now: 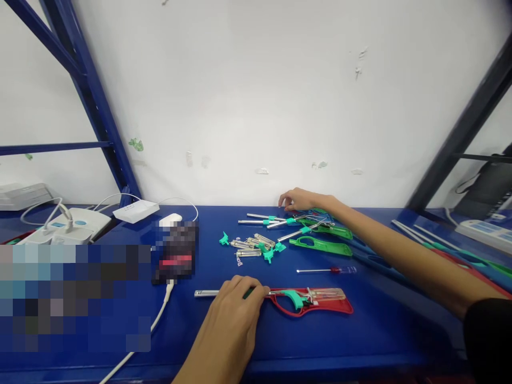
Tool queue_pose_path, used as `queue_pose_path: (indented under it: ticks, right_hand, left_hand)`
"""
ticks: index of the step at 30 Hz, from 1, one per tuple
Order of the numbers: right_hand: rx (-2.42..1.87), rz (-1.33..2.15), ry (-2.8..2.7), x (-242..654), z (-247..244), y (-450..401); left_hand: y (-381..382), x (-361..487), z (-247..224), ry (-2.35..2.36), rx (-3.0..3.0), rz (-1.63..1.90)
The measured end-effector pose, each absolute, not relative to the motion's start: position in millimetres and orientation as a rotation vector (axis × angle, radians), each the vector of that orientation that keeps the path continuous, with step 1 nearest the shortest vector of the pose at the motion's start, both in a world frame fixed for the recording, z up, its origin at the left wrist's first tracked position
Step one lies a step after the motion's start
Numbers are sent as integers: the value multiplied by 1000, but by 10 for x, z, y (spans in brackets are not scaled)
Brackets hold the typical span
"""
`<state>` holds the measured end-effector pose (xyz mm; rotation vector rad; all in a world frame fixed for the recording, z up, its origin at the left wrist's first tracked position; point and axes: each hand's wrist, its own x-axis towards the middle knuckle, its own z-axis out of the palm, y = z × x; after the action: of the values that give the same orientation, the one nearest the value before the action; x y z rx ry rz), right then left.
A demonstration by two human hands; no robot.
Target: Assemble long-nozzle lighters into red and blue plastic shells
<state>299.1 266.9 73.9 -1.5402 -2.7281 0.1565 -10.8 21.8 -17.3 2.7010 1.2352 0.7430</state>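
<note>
An opened red gas lighter half (336, 306) lies near the front of the blue table, with a metal tube, a teal trigger and a clear fuel tank (328, 294) in it. My left hand (240, 298) is closed over its tube end. At the back by the wall, my right hand (298, 200) has curled fingers beyond a pile of metal lighter tubes (280, 224); whatever is in them is hidden. Green lighter shells (320, 246) lie below that arm. Clear tanks (248, 253) and loose teal triggers (269, 255) lie mid-table. A screwdriver (326, 270) rests behind the red shell.
To the left are a phone-like device (176, 256) with a white cable (164, 304), a white box (136, 209) and a power strip (72, 226). More long lighters (460, 258) lie at right under my forearm. Rack posts (92, 101) and a white wall bound the table.
</note>
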Motion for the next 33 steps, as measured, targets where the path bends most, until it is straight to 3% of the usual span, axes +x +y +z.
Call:
queue_pose_path:
  ticks: [14,22,27,33]
  right_hand:
    - [-1095,108,-1773,3461,1498,1763]
    - [-1032,326,-1590,3311,1307,968]
    - [-1059,493,-1635,2913,1124,513]
    - [-1017,790,-1717,2323,1038,177]
  left_hand:
    - [230,-97,-208,1215,2736,828]
    - [237,-72,-194,1232,2840,964]
    - [108,-65,-105,1341,2807,1268]
    - [-67,16,17,1310,2727,1364]
